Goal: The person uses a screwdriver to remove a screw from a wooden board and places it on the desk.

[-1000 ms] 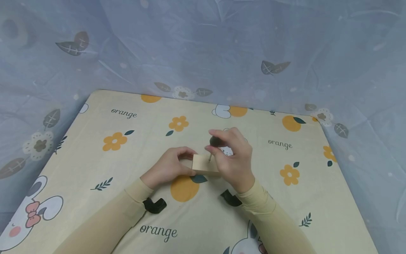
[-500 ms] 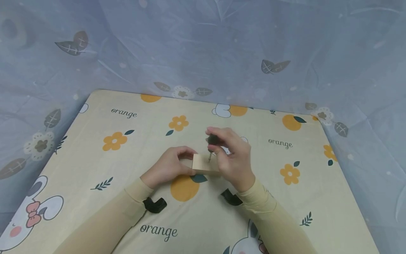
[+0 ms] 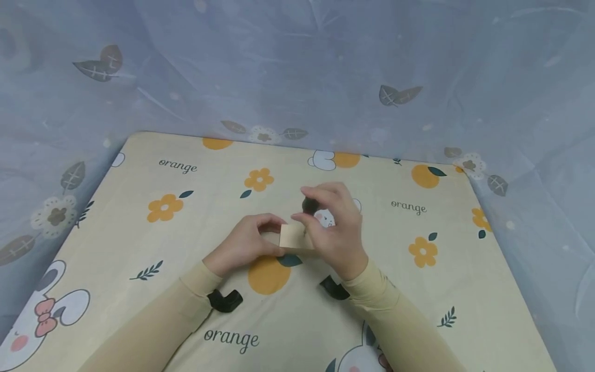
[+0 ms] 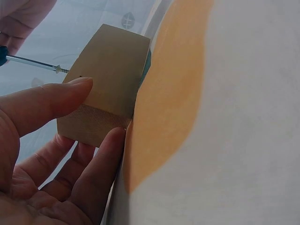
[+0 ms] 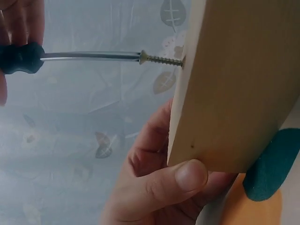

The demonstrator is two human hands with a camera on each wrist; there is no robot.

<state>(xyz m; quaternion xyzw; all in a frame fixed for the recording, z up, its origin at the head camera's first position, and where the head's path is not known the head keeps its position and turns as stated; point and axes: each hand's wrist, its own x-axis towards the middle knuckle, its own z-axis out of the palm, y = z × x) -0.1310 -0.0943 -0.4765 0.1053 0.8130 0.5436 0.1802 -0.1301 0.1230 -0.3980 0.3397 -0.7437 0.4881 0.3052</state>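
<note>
A pale wooden block stands on the patterned cloth. My left hand grips its left end, thumb on the near face and fingers behind. Above the block, my right hand pinches the dark handle of a screwdriver between thumb and fingers. In the right wrist view, the metal shaft of the screwdriver meets the head of a brass-coloured screw. The screw's tip is at the block's top face, with most of its thread showing. A small dark hole marks the block's side. My right hand covers the block's right end in the head view.
A cream cloth printed with oranges, flowers and rabbits covers the table. Behind it hangs a grey-blue curtain with leaf prints. Black curved pieces sit at both wrists.
My right hand has shifted slightly to the left, and its fingers have moved around the screwdriver handle. The left hand still holds the block in place. The head view has shifted slightly.
</note>
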